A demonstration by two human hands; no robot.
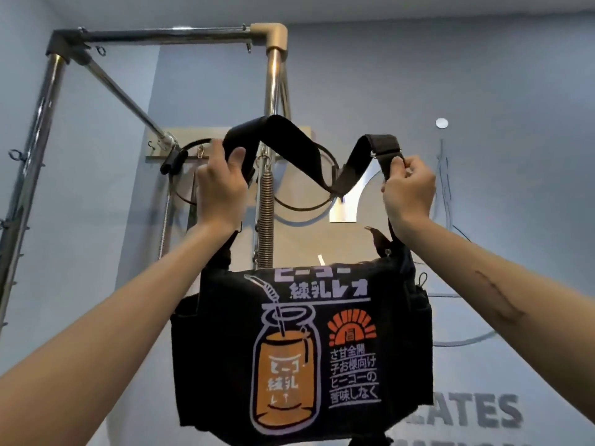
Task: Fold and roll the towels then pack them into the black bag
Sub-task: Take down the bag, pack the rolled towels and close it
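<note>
Two hands: left hand and right hand each grip the strap.
Black bag: soft, hangs light; hold by strap.

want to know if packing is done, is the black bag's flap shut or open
Shut: the printed flap lies flat over the front of the black bag, which hangs by its strap from the left hand and right hand.

The bag hangs below its strap, before the frame.
</note>
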